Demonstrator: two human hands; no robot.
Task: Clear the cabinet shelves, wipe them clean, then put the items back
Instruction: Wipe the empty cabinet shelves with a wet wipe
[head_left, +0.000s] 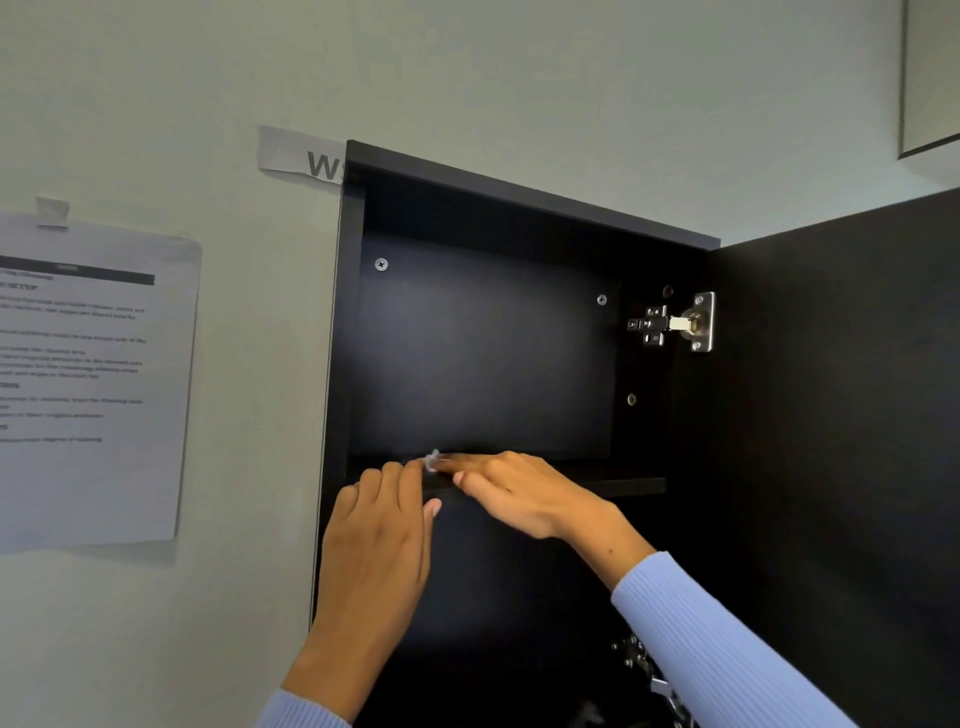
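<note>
We face the pale wall (156, 104), and on it hangs the black cabinet (488, 353), its top edge slanting down to the right. Its door (831, 415) stands swung wide on the right side, so the whole front is open to us. The upper compartment above the shelf (613, 486) holds nothing we can see, leaving free room from the left side panel across to the hinge side. The compartment below the shelf is too dark to read.

A printed sheet (88, 384) is taped to the wall well left of the cabinet, and a paper label (298, 156) sits tucked against the cabinet's top left corner.

Our left hand (374, 545) reaches up at the shelf's front edge, near the left panel, fingers curled; we cannot tell whether its grip holds anything. Our right hand (519, 493) lies across the same edge, its fingertips pinching a small pale object (432, 460), blurred, resting just at the shelf's lip between the 2 hands. Both sleeves are light blue.

A metal hinge (675, 323) bridges the right panel and door, with 2 screws (381, 264) in the back panel.
</note>
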